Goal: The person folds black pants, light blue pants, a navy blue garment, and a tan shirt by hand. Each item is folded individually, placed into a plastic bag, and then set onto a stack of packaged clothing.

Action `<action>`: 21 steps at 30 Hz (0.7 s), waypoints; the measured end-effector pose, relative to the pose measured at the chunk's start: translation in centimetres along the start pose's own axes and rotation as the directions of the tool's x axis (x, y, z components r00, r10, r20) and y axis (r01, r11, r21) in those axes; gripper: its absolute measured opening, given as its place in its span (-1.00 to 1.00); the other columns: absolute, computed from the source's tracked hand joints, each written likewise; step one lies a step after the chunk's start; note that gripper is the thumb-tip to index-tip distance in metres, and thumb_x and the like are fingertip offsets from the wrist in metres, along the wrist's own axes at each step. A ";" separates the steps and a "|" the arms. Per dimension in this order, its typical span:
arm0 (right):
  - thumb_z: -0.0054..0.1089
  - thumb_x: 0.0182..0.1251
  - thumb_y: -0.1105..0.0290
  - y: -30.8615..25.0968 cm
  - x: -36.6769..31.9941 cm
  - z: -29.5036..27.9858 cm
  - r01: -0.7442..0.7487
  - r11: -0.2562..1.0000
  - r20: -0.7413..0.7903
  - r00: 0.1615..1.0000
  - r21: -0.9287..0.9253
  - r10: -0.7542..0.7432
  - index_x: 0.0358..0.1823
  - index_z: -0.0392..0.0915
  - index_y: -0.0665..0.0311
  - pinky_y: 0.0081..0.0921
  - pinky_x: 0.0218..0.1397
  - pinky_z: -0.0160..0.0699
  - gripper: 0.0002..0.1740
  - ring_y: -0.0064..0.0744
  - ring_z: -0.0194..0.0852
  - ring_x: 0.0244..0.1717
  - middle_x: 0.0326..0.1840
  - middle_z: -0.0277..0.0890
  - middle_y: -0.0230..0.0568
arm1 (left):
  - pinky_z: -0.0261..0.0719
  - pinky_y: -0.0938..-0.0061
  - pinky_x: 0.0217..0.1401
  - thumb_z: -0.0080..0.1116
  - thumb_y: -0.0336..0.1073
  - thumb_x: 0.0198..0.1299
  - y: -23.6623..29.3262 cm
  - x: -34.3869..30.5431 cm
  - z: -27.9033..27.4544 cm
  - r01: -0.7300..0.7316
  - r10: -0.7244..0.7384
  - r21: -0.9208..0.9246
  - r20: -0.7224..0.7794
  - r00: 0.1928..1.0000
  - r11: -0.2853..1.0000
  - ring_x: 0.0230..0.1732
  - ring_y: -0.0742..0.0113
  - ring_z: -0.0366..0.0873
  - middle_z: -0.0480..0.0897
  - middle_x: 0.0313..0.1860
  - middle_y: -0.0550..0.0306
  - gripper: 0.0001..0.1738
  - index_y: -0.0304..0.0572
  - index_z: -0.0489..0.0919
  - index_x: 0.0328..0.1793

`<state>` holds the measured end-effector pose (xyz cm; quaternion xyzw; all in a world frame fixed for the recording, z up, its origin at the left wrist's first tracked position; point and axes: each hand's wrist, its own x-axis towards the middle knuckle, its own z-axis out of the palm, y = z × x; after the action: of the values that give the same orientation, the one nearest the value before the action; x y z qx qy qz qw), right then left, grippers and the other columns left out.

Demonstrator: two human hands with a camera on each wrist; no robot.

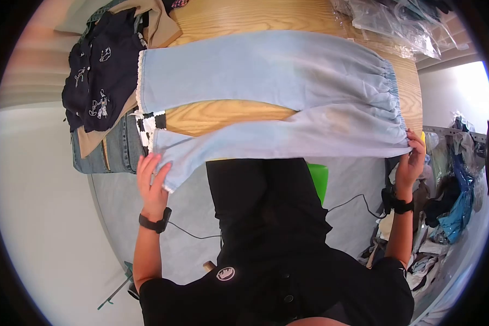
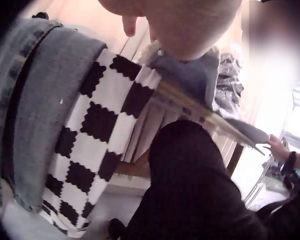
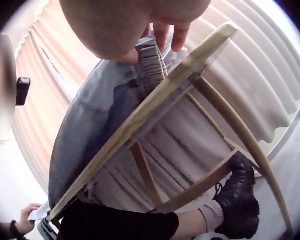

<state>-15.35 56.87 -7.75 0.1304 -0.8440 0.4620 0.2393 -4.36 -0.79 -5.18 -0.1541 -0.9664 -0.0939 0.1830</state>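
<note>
Lt-blue jeans (image 1: 315, 89) lying along the table's (image 1: 217, 19) near edge, long axis L–R, waistband (image 1: 395, 92) R, hems L! R hand (image 1: 412, 165) grips waistband; L hand (image 1: 154, 182) touches near leg, grip unclear. Plastic bags (image 1: 386, 24), far R corner, contents unclear. R-wrist cam, unlike head cam, shows blk shoe (image 3: 240, 202).

Dark top (image 1: 106, 70) on stacked clothes (image 1: 122, 149); clear plastic packaging (image 1: 383, 26) far right.

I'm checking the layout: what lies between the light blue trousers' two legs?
The head view shows wooden tabletop, plus checkered fabric near the hems of the trousers.
</note>
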 end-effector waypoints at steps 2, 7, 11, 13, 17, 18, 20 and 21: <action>-0.09 0.34 0.66 0.2 0.2 -0.1 -0.027 0.999 -0.015 1.000 0.033 0.028 -0.08 0.32 0.31 -0.14 0.42 0.09 -0.83 -0.04 0.31 0.27 0.10 0.40 -0.01 | 0.29 -0.03 0.34 0.24 -0.42 0.02 1.0 0.5 -1.0 0.082 -0.087 -0.044 -0.134 0.987 0.996 0.15 -0.03 0.46 0.53 0.05 0.00 -0.69 -0.16 0.55 -0.05; -0.06 0.37 0.60 -0.4 1.5 -0.4 0.004 0.997 -0.097 0.995 0.081 0.004 -0.01 0.33 0.35 -0.20 0.39 0.17 -0.81 -0.07 0.31 0.28 0.14 0.41 0.08 | 0.24 -0.06 0.36 0.10 -0.37 0.14 2.5 2.4 -2.8 0.120 -0.188 -0.239 -0.287 0.939 0.964 0.11 -0.01 0.47 0.54 -0.02 -0.07 -0.77 -0.22 0.44 -0.08; -0.03 0.38 0.53 -1.4 3.1 0.0 -0.162 0.939 -0.285 0.925 0.303 0.251 0.09 0.32 0.39 -0.38 0.29 0.31 -0.72 -0.17 0.38 0.23 0.16 0.42 0.20 | 0.34 0.06 0.26 -0.02 -0.40 0.19 2.3 5.7 -3.0 -0.078 -0.277 -0.585 -0.493 0.825 0.807 -0.02 0.13 0.48 0.54 -0.12 -0.02 -0.87 -0.22 0.43 -0.14; 0.03 0.38 0.48 -1.8 4.7 0.7 -0.155 0.932 -0.340 0.901 0.328 0.269 0.14 0.31 0.40 -0.51 0.16 0.38 -0.66 -0.37 0.45 0.07 0.02 0.50 0.01 | 0.37 0.20 0.18 -0.03 -0.38 0.20 0.1 7.5 -3.2 0.028 -0.412 -0.649 -0.450 0.792 0.761 -0.06 0.21 0.46 0.54 -0.13 0.03 -0.86 -0.24 0.45 -0.15; 0.13 0.35 0.41 -1.8 9.4 2.4 -0.186 0.899 -0.288 0.905 0.397 0.314 0.15 0.35 0.40 -0.65 0.00 0.42 -0.61 -0.58 0.45 -0.11 -0.14 0.51 -0.20 | 0.37 0.59 -0.13 0.03 -0.28 0.21 -2.2 15.9 -2.4 0.371 -0.680 -0.757 -0.129 0.722 0.537 -0.19 0.51 0.41 0.54 -0.23 0.22 -0.77 -0.29 0.55 -0.14; 0.13 0.35 0.41 -0.8 10.3 2.3 -0.175 0.901 -0.294 0.906 0.398 0.306 0.15 0.35 0.40 -0.65 0.00 0.42 -0.61 -0.58 0.45 -0.11 -0.14 0.51 -0.20 | 0.37 0.62 -0.16 0.05 -0.26 0.22 -3.3 17.5 -2.1 0.465 -0.706 -0.756 0.006 0.709 0.461 -0.22 0.56 0.41 0.55 -0.27 0.27 -0.75 -0.29 0.56 -0.11; 0.18 0.32 0.36 1.2 11.3 1.6 -0.464 0.851 0.017 0.880 0.245 0.475 0.12 0.40 0.37 -0.68 -0.05 0.41 -0.60 -0.57 0.47 -0.13 -0.16 0.53 -0.21 | 0.37 0.64 -0.19 0.08 -0.26 0.22 -5.6 20.1 0.0 0.538 -0.634 -0.699 0.155 0.758 0.471 -0.29 0.56 0.41 0.55 -0.35 0.31 -0.75 -0.30 0.57 -0.13; 0.21 0.30 0.34 0.0 11.7 2.2 -0.515 0.835 0.063 0.856 0.192 0.513 0.12 0.42 0.35 -0.71 -0.10 0.40 -0.59 -0.60 0.46 -0.15 -0.19 0.55 -0.22 | 0.38 0.64 -0.20 0.09 -0.25 0.23 -7.2 20.6 1.4 0.572 -0.620 -0.691 0.225 0.751 0.442 -0.30 0.56 0.42 0.56 -0.34 0.31 -0.75 -0.31 0.57 -0.12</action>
<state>-25.93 55.04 -2.61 -0.0751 -0.7977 0.5918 0.0881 -25.44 -1.80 0.46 0.1394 -0.8315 -0.5300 0.0912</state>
